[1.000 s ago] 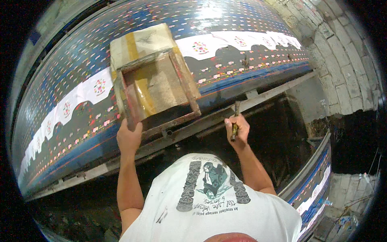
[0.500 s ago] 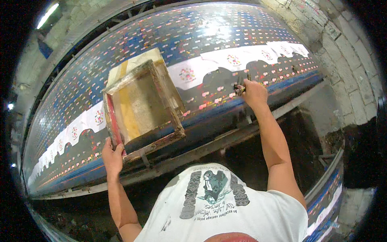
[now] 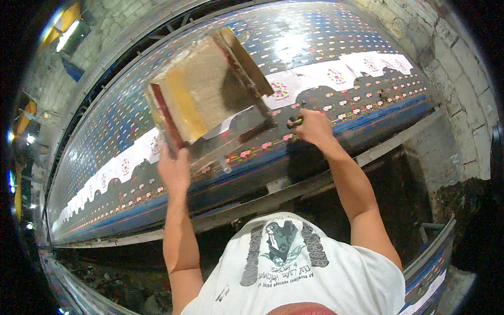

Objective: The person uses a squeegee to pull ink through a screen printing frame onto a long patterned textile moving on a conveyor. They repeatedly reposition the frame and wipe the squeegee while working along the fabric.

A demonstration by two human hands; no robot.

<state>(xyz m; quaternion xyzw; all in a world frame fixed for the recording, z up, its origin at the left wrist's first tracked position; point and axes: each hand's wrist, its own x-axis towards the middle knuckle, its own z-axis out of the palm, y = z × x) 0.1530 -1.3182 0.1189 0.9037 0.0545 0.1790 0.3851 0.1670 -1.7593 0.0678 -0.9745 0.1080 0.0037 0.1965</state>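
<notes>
My left hand (image 3: 174, 170) is closed around the near left corner of a wooden screen-printing frame (image 3: 207, 86), with worn wood sides and a yellow band down its mesh. The frame is tilted over the long printing table, above a row of white fabric pieces (image 3: 336, 77) that carry colourful round prints. My right hand (image 3: 315, 127) grips a small dark tool (image 3: 294, 123) just right of the frame. Its exact kind is hard to make out, since the fingers cover part of it.
The long dark table (image 3: 252, 139) is speckled with small pink and white marks and has a blue near edge. More printed white pieces (image 3: 126, 169) run along it to the left. A block wall (image 3: 451, 89) stands at the right. Part of another table (image 3: 433, 278) shows at lower right.
My left hand has moved the frame up and to the right, with its tilt changed. My right hand, still gripping the dark tool, has come left and slightly nearer to me.
</notes>
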